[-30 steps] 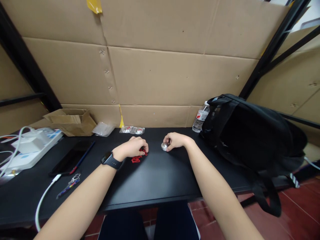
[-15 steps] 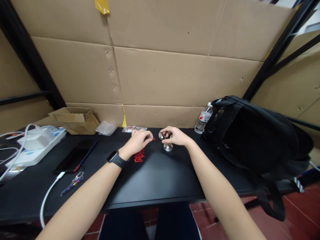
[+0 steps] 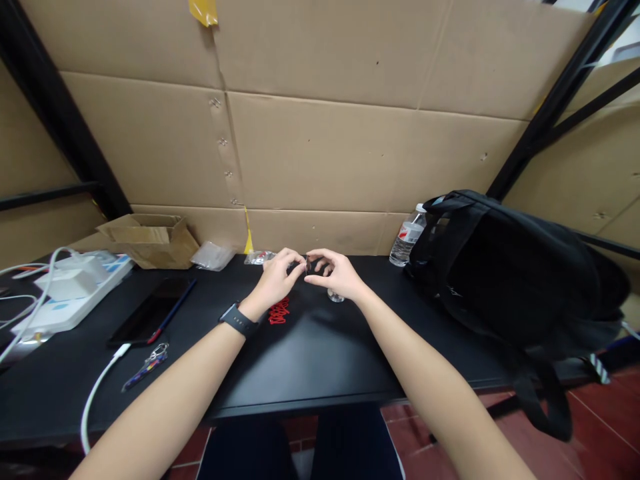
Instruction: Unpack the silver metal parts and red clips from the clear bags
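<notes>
One camera, worn on the person's head, looks forward and down from above the near side of the worktop [image 3: 320,367]. It sits close, so the forearms [image 3: 170,393] run in from the bottom edge and the hands [image 3: 275,279] show near the middle, and its wide view reaches from the lap [image 3: 347,440] below to the cardboard wall [image 3: 325,153] facing it beyond the worktop.

The thin item [image 3: 307,265] between the left hand [image 3: 280,275] and the right hand [image 3: 338,275] is too small to identify, and each hand's hold on it cannot be determined. The round metal piece [image 3: 335,297] is partly covered by the right hand, the clear packet [image 3: 257,258] by the left. The left forearm [image 3: 175,387] and right forearm [image 3: 430,373] are cut off at the bottom edge, the upper yellow tape [image 3: 204,12] at the top.
</notes>
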Demonstrator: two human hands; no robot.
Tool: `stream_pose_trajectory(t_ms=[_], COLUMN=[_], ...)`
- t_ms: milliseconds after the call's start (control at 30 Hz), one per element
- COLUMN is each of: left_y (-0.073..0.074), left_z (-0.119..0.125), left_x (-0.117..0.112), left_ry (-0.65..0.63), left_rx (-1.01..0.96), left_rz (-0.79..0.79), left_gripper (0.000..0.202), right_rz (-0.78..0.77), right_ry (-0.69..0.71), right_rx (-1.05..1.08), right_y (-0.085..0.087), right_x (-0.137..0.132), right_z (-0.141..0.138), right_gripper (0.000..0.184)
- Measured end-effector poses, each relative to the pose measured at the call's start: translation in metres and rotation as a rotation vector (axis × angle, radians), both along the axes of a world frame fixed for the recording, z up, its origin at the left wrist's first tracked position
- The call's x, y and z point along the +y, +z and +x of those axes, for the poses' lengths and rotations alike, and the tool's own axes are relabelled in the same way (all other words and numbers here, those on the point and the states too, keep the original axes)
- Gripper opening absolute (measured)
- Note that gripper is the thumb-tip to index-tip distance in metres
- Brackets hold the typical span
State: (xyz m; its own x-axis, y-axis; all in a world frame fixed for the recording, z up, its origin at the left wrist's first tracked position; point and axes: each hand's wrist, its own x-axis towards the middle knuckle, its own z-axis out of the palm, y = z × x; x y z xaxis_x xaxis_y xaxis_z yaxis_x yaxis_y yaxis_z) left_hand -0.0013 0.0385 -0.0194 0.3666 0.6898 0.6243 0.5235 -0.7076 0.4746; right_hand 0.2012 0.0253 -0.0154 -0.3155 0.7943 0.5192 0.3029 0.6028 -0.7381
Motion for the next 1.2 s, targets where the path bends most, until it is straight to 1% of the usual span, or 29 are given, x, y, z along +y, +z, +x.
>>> stream_pose_trajectory(t_ms=[100, 333, 400, 500, 633, 667, 767, 800, 933, 1067, 1133, 1200], left_y=[-0.003, -0.004, -0.005, -0.005, -0.001, 0.000, 0.003, 0.003, 0.002, 0.004, 0.006, 0.008], left_z=[0.003, 0.006, 0.006, 0.005, 0.003, 0.003, 0.001, 0.001, 0.004, 0.002, -0.006, -0.019], left_x=[-0.002, -0.006, -0.005, -0.004, -0.006, -0.006, -0.008, -0.009, -0.012, -0.010, -0.004, 0.005], left_ry=[0.006, 0.055, 0.062, 0.067, 0.101, 0.120, 0.168, 0.169, 0.124, 0.078, 0.089, 0.077], left_rx=[-0.014, 0.046, 0.053, 0.054, 0.091, 0.108, 0.149, 0.155, 0.153, 0.166, 0.197, 0.276], left_rz=[0.052, 0.091, 0.101, 0.117, 0.149, 0.154, 0.162, 0.165, 0.179, 0.176, 0.154, 0.104], left_gripper=[0.015, 0.013, 0.013, 0.013, 0.012, 0.012, 0.012, 0.012, 0.014, 0.017, 0.021, 0.024], right_rz=[-0.007, 0.033, 0.031, 0.019, -0.048, -0.064, -0.059, -0.045, -0.016, -0.009, 0.016, 0.056], right_ry=[-0.010, -0.082, -0.080, -0.071, -0.041, -0.035, -0.052, -0.061, -0.041, -0.023, -0.067, -0.135], right_rx=[0.003, -0.061, -0.073, -0.036, 0.018, 0.022, -0.038, -0.075, -0.161, -0.171, -0.238, -0.365], right_y=[0.001, 0.002, 0.000, -0.004, -0.004, -0.002, 0.004, 0.006, 0.006, -0.002, -0.007, -0.011], right_x=[-0.002, -0.003, -0.002, -0.001, 0.001, 0.002, 0.002, 0.003, 0.004, 0.008, 0.010, 0.012], right_z=[-0.001, -0.001, -0.002, -0.005, -0.004, -0.002, 0.004, 0.006, 0.006, 0.004, 0.005, 0.008], right_gripper=[0.055, 0.054, 0.053, 0.053, 0.060, 0.056, 0.029, 0.025, 0.017, 0.013, 0.011, 0.009])
